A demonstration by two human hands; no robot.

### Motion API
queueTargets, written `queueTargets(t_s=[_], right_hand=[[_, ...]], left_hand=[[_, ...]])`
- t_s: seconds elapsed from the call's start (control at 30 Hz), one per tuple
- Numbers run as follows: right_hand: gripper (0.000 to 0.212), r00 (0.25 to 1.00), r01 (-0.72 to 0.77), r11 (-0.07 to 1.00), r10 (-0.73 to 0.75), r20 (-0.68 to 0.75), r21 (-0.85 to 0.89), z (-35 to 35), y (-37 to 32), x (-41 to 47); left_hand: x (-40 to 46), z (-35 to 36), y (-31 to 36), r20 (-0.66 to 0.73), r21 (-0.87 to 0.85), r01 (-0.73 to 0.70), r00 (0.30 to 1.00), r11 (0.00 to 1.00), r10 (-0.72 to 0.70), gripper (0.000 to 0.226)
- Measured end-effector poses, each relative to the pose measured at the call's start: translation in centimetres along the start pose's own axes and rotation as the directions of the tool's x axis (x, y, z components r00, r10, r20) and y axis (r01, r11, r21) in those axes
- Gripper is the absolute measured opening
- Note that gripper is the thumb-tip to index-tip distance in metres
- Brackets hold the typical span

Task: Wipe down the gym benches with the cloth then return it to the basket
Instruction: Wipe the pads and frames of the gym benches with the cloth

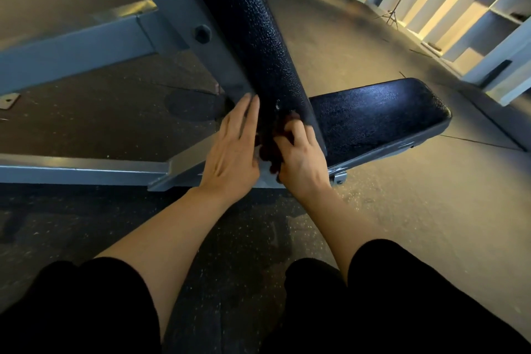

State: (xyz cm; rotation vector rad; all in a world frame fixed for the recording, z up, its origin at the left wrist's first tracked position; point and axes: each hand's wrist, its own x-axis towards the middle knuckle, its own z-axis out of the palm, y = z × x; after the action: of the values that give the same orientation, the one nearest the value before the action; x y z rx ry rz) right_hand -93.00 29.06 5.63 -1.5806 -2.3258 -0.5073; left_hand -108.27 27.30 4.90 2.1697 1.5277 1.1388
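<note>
- Where the tilted back pad [247, 37] meets the seat pad [376, 115], both hands at the lower end of the bench
- Right hand [301, 158] curled around a dark red cloth [271, 149], pressing it against the bottom edge of the back pad
- Left hand [232, 149] flat, fingers straight and close together, laid along the left side of the back pad, holding nothing
- Cloth bunched between the two hands, mostly hidden
- Grey metal frame [86, 46] left of the pads, standing on dark speckled floor [359, 37]
- White open shelves [465, 11] along the far right wall, well apart from the bench
- Black sleeves at the bottom edge
</note>
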Motion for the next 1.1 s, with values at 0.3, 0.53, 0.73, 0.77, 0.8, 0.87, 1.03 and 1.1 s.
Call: queueTargets(t_s=[0.3, 0.53, 0.73, 0.77, 0.8, 0.87, 1.03, 1.1], right_hand=[[0.043, 0.924, 0.105, 0.994, -0.100, -0.370, -0.006, -2.6, -1.7, 2.2], [0.048, 0.989, -0.111, 0.993, 0.114, -0.096, 0.030, -0.4, 0.4, -0.8], [0.032, 0.922, 0.053, 0.998, -0.032, -0.385, 0.043, -2.7, -1.7, 1.7], [0.031, 0.925, 0.060, 0.998, -0.044, -0.378, 0.029, -2.9, -1.8, 2.3], [0.030, 0.939, 0.058, 0.998, -0.049, -0.342, 0.015, -2.8, -1.7, 2.4], [0.033, 0.972, 0.023, 1.000, -0.027, -0.234, -0.016, -1.9, -1.1, 1.8], [0.047, 0.985, -0.037, 0.997, 0.048, -0.165, 0.071, -1.3, -1.3, 0.2], [0.053, 0.965, 0.049, 0.994, -0.022, -0.263, 0.096, -2.1, -2.2, 1.0]], left_hand=[[0.5, 0.4, -0.1, -0.073, -0.074, -0.002, 0.997, 0.997, -0.004, 0.101], [0.6, 0.3, 0.3, -0.007, -0.029, -0.006, 1.000, 1.000, 0.006, 0.098], [0.6, 0.9, 0.3, -0.090, -0.097, -0.006, 0.996, 0.995, -0.003, 0.096], [0.6, 1.0, 0.2, -0.107, -0.095, 0.000, 0.994, 0.995, -0.010, 0.095], [0.6, 0.9, 0.2, -0.110, -0.090, 0.009, 0.994, 0.996, -0.019, 0.093], [0.8, 0.8, 0.5, -0.098, -0.079, 0.023, 0.995, 0.997, -0.031, 0.092], [0.7, 0.8, 0.9, -0.080, -0.082, 0.034, 0.996, 0.996, -0.040, 0.092], [0.7, 0.9, 0.6, -0.112, -0.105, 0.011, 0.993, 0.994, -0.023, 0.091]])
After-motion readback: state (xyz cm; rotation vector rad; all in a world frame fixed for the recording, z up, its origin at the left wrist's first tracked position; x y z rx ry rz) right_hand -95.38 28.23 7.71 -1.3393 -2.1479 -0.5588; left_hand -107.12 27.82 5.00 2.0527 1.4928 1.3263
